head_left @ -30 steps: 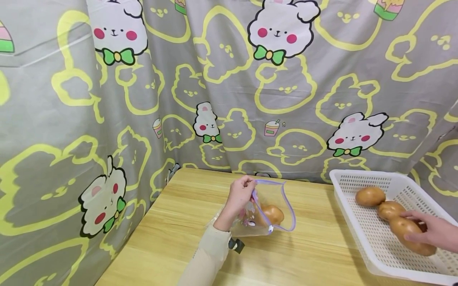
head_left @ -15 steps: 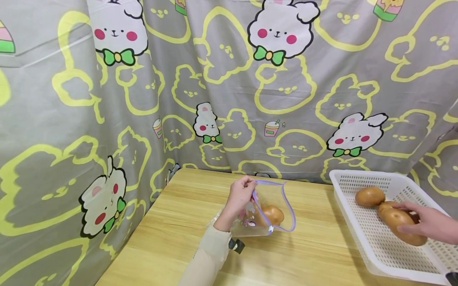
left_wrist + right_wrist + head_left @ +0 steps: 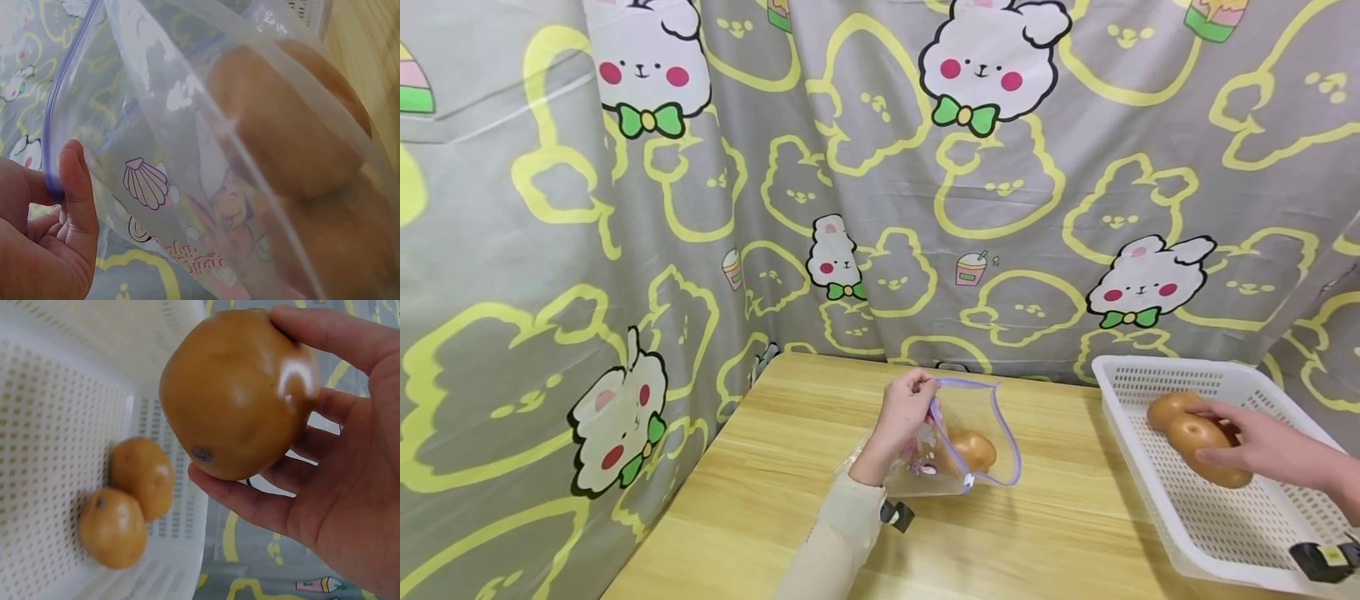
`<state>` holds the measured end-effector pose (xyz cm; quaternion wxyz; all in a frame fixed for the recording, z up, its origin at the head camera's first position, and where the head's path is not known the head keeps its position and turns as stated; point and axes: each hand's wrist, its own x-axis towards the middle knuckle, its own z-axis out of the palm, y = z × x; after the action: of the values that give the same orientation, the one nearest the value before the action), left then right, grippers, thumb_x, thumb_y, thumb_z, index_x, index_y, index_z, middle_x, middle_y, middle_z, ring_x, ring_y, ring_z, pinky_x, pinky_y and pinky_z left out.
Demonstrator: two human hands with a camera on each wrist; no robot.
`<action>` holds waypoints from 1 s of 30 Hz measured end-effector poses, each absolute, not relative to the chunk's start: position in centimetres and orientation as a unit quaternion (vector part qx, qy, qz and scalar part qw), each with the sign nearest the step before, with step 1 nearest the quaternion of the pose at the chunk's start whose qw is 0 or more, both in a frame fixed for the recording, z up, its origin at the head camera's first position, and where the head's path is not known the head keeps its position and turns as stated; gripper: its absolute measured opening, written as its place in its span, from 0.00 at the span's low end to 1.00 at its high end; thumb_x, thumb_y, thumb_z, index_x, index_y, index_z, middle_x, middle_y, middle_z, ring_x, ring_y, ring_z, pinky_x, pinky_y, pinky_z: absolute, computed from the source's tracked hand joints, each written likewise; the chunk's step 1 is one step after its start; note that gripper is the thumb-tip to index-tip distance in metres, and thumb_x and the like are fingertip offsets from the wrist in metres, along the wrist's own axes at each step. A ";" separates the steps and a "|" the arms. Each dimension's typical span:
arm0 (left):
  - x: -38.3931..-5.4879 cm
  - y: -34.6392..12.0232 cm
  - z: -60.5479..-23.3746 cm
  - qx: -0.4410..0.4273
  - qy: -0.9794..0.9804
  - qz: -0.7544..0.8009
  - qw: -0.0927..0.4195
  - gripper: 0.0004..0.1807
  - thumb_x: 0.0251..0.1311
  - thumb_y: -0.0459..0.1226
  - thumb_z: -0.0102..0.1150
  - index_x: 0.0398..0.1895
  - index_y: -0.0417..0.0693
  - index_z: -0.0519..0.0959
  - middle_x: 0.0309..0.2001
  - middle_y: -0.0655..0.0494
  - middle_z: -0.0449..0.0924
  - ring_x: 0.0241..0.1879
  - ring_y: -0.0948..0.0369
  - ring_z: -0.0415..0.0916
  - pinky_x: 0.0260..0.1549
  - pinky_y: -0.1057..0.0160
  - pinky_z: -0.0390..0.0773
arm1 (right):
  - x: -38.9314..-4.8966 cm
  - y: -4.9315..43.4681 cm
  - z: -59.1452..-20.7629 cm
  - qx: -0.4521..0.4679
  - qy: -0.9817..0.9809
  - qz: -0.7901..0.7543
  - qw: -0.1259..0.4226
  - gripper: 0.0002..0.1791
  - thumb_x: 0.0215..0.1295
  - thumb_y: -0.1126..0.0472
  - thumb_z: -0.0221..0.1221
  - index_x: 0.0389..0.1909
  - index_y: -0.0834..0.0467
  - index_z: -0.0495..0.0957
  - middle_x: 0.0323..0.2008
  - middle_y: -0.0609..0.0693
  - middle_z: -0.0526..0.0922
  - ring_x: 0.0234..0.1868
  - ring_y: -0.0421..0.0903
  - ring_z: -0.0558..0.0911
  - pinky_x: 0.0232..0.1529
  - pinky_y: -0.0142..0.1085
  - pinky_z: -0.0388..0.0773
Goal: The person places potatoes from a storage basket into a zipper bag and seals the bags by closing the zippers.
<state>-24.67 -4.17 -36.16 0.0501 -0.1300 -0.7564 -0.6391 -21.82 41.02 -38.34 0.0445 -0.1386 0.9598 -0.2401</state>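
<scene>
My left hand (image 3: pixel 906 408) pinches the purple-edged rim of a clear zip bag (image 3: pixel 147 181), holding its mouth agape to the right. Inside the bag lie brown potatoes (image 3: pixel 973 452); the left wrist view shows at least two, blurred through the plastic. My right hand (image 3: pixel 1262 442) grips a smooth brown potato (image 3: pixel 240 394) between thumb and fingers, above the white basket (image 3: pixel 1138 492). Two more potatoes (image 3: pixel 144 475) rest against each other in that basket in the right wrist view. In the head view the held potato and hand mostly cover them.
A wood-grain table (image 3: pixel 1037 542) carries the bag and the perforated basket, which stands at the right. A grey curtain (image 3: pixel 880 192) with cartoon rabbits hangs behind and to the left of the table. Black wrist cameras (image 3: pixel 895 515) sit on both wrists.
My right hand has moved left and slightly toward the back of the basket, carrying the gripped potato with it. The left hand and the bag have stayed in place.
</scene>
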 end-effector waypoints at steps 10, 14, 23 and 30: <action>-24.8 -4.2 -36.3 -0.129 -0.759 -0.637 0.050 0.08 0.65 0.27 0.49 0.32 0.31 0.77 0.19 0.40 0.76 0.12 0.63 0.71 0.19 0.51 0.82 | -22.4 38.4 -37.5 -0.213 0.951 -0.220 -0.050 0.35 0.49 0.57 0.71 0.56 0.66 0.70 0.39 0.50 0.78 0.33 0.31 0.72 0.28 0.30 0.71; -24.8 -4.1 -36.4 -0.131 -0.757 -0.639 0.049 0.08 0.65 0.27 0.49 0.32 0.31 0.77 0.19 0.41 0.75 0.12 0.63 0.71 0.23 0.44 0.81 | -22.6 37.5 -37.1 -0.216 0.951 -0.218 -0.044 0.36 0.49 0.57 0.71 0.57 0.66 0.69 0.40 0.50 0.77 0.33 0.32 0.73 0.28 0.30 0.71; -24.9 -4.1 -36.4 -0.130 -0.756 -0.640 0.046 0.07 0.65 0.27 0.49 0.32 0.32 0.77 0.17 0.45 0.75 0.12 0.64 0.71 0.20 0.49 0.81 | -23.0 35.7 -36.6 -0.220 0.940 -0.260 -0.007 0.38 0.52 0.56 0.70 0.60 0.67 0.66 0.45 0.54 0.76 0.36 0.35 0.74 0.32 0.30 0.73; -25.0 -4.1 -36.6 -0.130 -0.750 -0.646 0.045 0.07 0.65 0.27 0.49 0.32 0.32 0.77 0.17 0.45 0.75 0.12 0.63 0.71 0.17 0.57 0.81 | -23.0 34.0 -36.3 -0.211 0.920 -0.328 0.026 0.39 0.53 0.58 0.69 0.64 0.64 0.63 0.42 0.54 0.75 0.36 0.39 0.75 0.31 0.32 0.75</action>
<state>-24.99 -4.10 -36.65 0.0448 -0.1304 -0.7504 -0.6464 -22.95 33.98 -36.29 0.0263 -0.2114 0.9204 -0.3277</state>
